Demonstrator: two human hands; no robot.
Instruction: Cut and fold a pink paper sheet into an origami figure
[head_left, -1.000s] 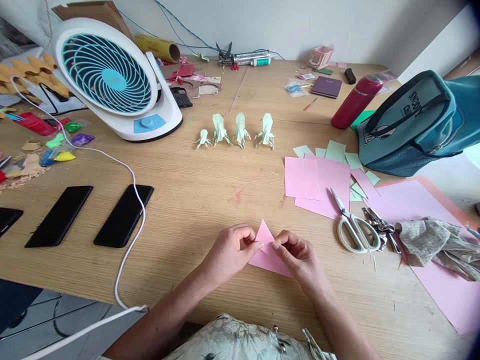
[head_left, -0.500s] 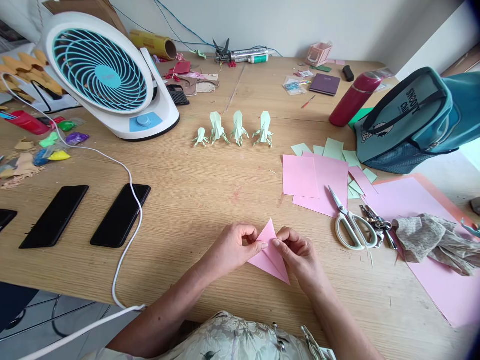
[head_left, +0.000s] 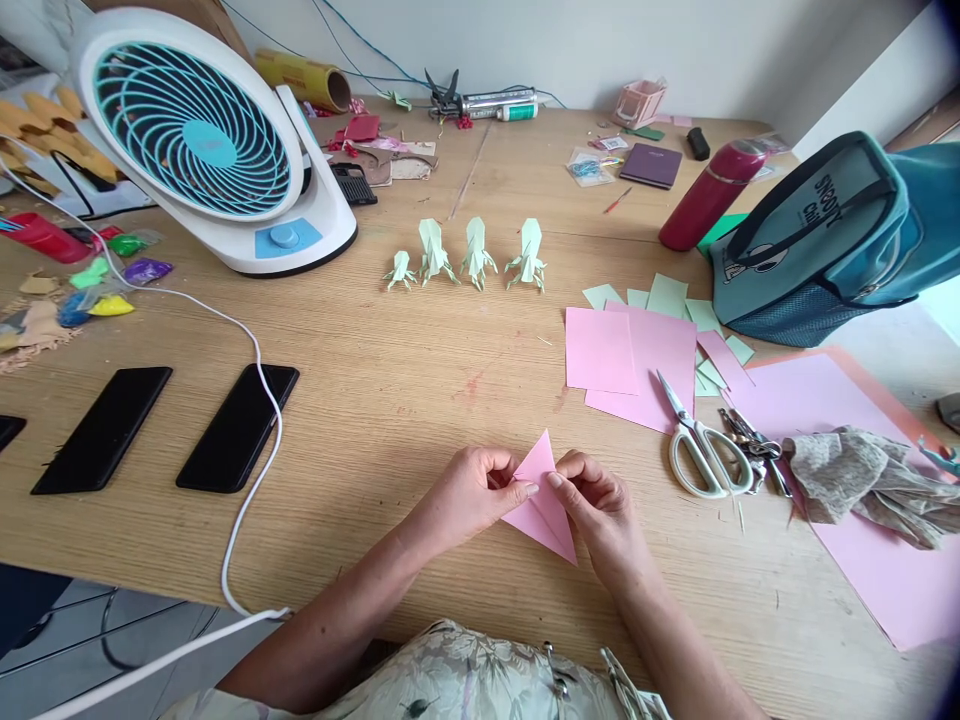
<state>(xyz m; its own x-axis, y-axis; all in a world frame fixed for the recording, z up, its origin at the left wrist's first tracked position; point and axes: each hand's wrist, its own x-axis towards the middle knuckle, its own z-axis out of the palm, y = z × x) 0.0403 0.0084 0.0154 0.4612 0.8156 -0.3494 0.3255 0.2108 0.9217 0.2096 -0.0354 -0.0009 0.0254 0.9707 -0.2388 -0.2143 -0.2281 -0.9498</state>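
A pink paper, folded into a narrow kite shape, lies near the front edge of the wooden table. My left hand pinches its left edge between thumb and forefinger. Against the right edge presses my right hand, fingertips meeting the left hand's at the middle. The paper's top point stands up between the hands; its lower tip points down and right.
Several pale green origami figures stand mid-table. Pink sheets, green scraps and scissors lie to the right, with a teal bag and red bottle behind. A fan, white cable and two black phones are on the left.
The pink paper has been folded narrower, from a wide flat shape into a slim kite. Both hands kept their pinch at its middle; the view shifted slightly.
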